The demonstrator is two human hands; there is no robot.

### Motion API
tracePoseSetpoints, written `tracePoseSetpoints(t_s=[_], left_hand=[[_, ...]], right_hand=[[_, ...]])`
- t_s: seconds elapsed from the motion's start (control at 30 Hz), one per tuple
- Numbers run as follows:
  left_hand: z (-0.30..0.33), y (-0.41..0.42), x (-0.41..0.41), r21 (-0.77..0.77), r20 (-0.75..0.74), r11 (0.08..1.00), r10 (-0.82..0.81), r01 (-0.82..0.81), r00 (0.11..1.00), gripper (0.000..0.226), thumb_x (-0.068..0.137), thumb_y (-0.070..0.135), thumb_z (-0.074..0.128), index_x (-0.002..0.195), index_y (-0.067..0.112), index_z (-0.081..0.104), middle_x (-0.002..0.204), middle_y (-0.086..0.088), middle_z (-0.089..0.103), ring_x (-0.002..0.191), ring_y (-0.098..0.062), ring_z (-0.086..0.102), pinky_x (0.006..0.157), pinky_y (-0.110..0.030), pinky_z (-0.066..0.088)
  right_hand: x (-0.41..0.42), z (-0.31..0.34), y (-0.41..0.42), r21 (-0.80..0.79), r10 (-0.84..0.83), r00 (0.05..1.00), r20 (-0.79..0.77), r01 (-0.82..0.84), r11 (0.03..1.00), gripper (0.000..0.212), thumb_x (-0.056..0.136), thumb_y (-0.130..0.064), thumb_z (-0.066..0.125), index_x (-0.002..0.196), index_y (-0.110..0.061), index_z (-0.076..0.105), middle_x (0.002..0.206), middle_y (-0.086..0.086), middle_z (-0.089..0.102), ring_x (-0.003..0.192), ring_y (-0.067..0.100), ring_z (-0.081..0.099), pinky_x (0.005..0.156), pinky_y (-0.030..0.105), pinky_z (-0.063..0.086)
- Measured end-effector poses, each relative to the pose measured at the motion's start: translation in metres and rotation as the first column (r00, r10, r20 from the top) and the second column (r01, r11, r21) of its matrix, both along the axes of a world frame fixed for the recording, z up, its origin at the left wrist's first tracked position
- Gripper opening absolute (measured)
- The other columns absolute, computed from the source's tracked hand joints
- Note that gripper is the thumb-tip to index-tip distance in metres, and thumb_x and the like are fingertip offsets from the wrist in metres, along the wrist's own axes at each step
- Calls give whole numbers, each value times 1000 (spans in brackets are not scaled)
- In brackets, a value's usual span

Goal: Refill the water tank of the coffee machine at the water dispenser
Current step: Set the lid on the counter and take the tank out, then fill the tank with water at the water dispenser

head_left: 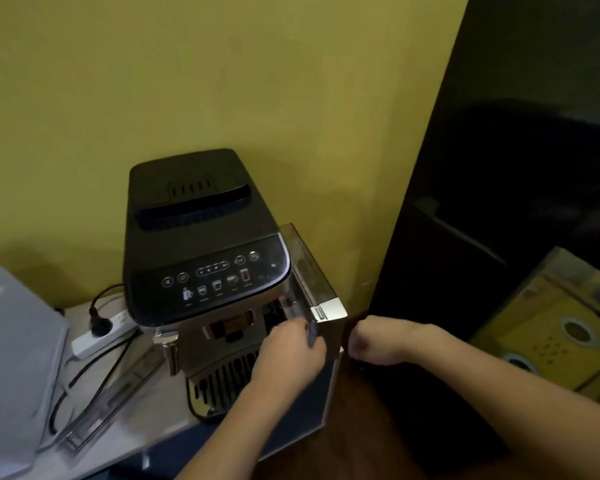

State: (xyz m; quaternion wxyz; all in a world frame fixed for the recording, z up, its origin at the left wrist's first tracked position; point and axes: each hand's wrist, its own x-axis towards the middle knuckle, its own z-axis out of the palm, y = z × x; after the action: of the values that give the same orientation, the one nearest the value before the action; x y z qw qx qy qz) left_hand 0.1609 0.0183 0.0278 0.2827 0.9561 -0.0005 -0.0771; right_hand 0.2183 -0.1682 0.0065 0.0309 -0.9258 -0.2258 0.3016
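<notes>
At the far left stands one pale grey appliance, cut off by the frame edge. Just right of it on the bench lies one white power strip with a single black plug in it, and in front of that one clear plastic lid, long and narrow, lying flat and tilted.

One coffee machine sits mid-bench against the yellow wall, black on top with a glossy panel of lit icons and a metal front below.

The water tank is on the machine's right side, slid partly forward out of its slot. It is a tall, narrow, smoky-clear box; its walls look cloudy and streaked, and its front face is pale metal like the machine's.

The left hand is curled around the tank's inner front edge, thumb and fingers pinching it. The right hand is at the tank's outer front corner, its fingers bent out of sight, so its grip cannot be told.

At far right sits one yellow box on the floor.
</notes>
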Motion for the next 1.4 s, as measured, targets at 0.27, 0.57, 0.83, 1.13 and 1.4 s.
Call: tracePoseSetpoints(t_s=[0.27, 0.57, 0.83, 1.13, 1.4], left_hand=[[8, -76, 68, 307, 34, 937, 162, -165, 986, 52, 89, 48, 55, 119, 6, 55, 112, -13, 61, 97, -28, 62, 71, -33, 51], [-25, -95, 94, 360, 2, 824, 469, -438, 883, 89, 80, 64, 63, 137, -1, 40, 131, -18, 48, 119, -31, 50, 88, -36, 48], [-43, -98, 99, 254, 32, 734, 644, -630, 764, 82, 78, 62, 59, 134, 5, 40, 131, -14, 48, 118, -28, 50, 84, -36, 49], [-30, -94, 66, 266, 84, 816, 511, -514, 855, 67, 76, 62, 58, 122, 15, 48, 115, -2, 48, 102, -18, 52, 71, -31, 49], [7, -78, 12, 340, 151, 916, 172, -214, 974, 67, 70, 71, 53, 119, 26, 50, 104, 7, 45, 96, -11, 47, 75, -32, 53]], right_hand=[[92, 25, -42, 103, 123, 913, 390, -176, 979, 60, 94, -10, 54, 150, -15, 35, 153, 9, 39, 139, 28, 39, 112, 40, 38], [156, -5, -15, -56, 474, 773, 422, -499, 865, 101, 89, -4, 63, 156, -30, -6, 167, 1, -9, 153, 24, -4, 122, 43, 6], [184, -19, 26, -155, 684, 577, 446, -703, 694, 102, 87, -5, 65, 157, -32, -3, 166, 3, -9, 153, 25, -5, 123, 44, 2], [179, -14, 19, -155, 724, 455, 518, -782, 603, 78, 75, -33, 80, 142, -20, 42, 153, 4, 43, 148, 27, 27, 122, 45, 14], [101, 24, -38, 77, 503, 670, 546, -638, 766, 67, 68, -33, 83, 126, -14, 54, 125, 5, 62, 122, 26, 55, 118, 40, 27]])
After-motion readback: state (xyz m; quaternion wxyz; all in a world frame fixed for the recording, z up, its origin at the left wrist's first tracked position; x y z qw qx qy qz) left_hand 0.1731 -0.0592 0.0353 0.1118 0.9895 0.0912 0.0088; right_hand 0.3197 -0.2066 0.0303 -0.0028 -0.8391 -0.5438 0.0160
